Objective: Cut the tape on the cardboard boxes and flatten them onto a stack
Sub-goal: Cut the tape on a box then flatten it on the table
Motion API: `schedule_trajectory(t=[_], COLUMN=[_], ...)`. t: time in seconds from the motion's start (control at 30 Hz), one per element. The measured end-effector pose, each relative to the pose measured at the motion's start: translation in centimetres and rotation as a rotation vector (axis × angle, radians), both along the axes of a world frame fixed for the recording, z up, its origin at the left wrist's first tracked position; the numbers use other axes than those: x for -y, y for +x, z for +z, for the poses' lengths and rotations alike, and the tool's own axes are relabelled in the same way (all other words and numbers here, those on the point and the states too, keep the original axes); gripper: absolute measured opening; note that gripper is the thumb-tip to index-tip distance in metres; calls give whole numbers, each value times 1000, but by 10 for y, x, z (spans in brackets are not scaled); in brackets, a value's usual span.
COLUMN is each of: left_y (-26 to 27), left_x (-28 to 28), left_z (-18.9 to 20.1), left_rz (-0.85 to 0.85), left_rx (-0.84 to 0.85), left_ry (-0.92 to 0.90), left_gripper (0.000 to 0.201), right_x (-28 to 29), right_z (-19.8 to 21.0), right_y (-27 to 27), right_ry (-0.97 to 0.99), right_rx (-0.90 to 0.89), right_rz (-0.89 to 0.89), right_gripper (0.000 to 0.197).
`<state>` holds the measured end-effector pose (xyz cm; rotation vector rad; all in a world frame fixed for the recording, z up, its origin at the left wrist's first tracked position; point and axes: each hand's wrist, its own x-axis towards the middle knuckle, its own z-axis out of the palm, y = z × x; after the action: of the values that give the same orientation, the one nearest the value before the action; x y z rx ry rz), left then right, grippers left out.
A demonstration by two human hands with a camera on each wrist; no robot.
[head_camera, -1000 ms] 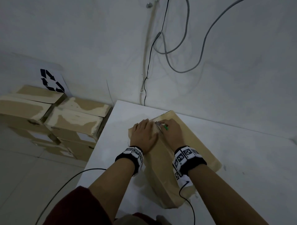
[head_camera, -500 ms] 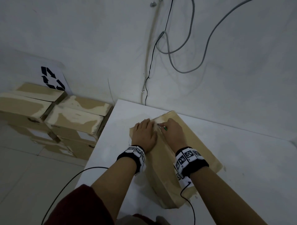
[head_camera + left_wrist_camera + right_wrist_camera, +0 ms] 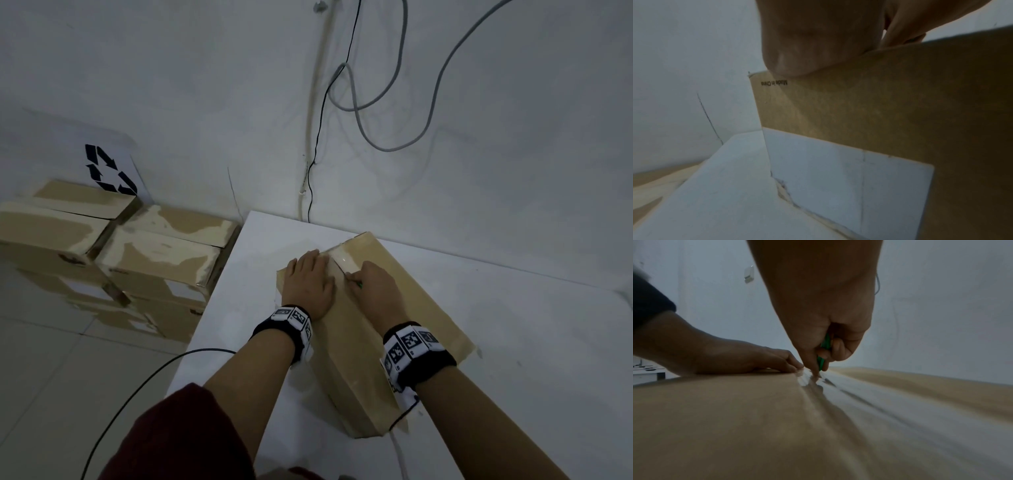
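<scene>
A brown cardboard box [image 3: 421, 301] sits on the white table [image 3: 513, 342], with clear tape [image 3: 342, 257] along its top seam. My left hand [image 3: 310, 284] lies flat on the box top, left of the seam, fingers straight. My right hand [image 3: 375, 291] grips a small green cutter [image 3: 823, 352], its tip down on the tape [image 3: 838, 389] close to the left fingertips [image 3: 795, 365]. The left wrist view shows the box's side [image 3: 879, 113] with a white label [image 3: 838, 178].
A stack of cardboard boxes [image 3: 137, 253] stands on the floor left of the table, under a recycling sign [image 3: 109, 169] on the wall. Cables [image 3: 376, 102] hang on the wall behind. A black wire [image 3: 137, 387] trails off the table's left edge.
My right hand with the cutter has drawn slightly back toward me along the seam. The left hand stays pressed on the box.
</scene>
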<state>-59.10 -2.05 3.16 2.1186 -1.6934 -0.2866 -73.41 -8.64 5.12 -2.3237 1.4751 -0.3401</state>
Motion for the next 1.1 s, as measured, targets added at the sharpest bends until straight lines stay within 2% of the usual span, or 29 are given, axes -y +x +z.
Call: schedule_trajectory(t=[0.13, 0.3, 0.37, 0.53, 0.6, 0.63, 0.73, 0.8, 0.93, 1.1], left_y=[-1, -6, -9, -23, -31, -38, -70, -89, -98, -98], left_x=[0, 2, 2, -2, -10, -17, -49, -66, -70, -67], left_z=[-2, 0, 2, 15, 16, 13, 2, -3, -1, -1], left_rz=[4, 24, 39, 105, 100, 34, -352, -474, -409, -387], left_rx=[21, 72, 127, 198, 215, 203, 130, 155, 147, 179], left_ry=[27, 82, 149, 388, 337, 254, 26, -41, -19, 49], left_gripper=[60, 59, 53, 53, 54, 55, 52, 56, 74, 82], right_x=[-17, -53, -68, -105, -112, -113, -114, -114, -119, -131], right_z=[-1, 5, 6, 15, 17, 18, 20, 20, 18, 12], right_y=[-31, -75, -95, -138, -144, -145, -144, -145, -150, -171], right_ry=[-26, -5, 17, 48, 49, 45, 18, 18, 33, 29], right_rx=[-37, -31, -23, -24, -6, -3, -32, -24, 10, 89], right_rz=[-8, -75, -111, -124, -120, -110, -76, -75, -80, -153], right_gripper=[34, 32, 29, 24, 27, 29, 30, 27, 26, 24])
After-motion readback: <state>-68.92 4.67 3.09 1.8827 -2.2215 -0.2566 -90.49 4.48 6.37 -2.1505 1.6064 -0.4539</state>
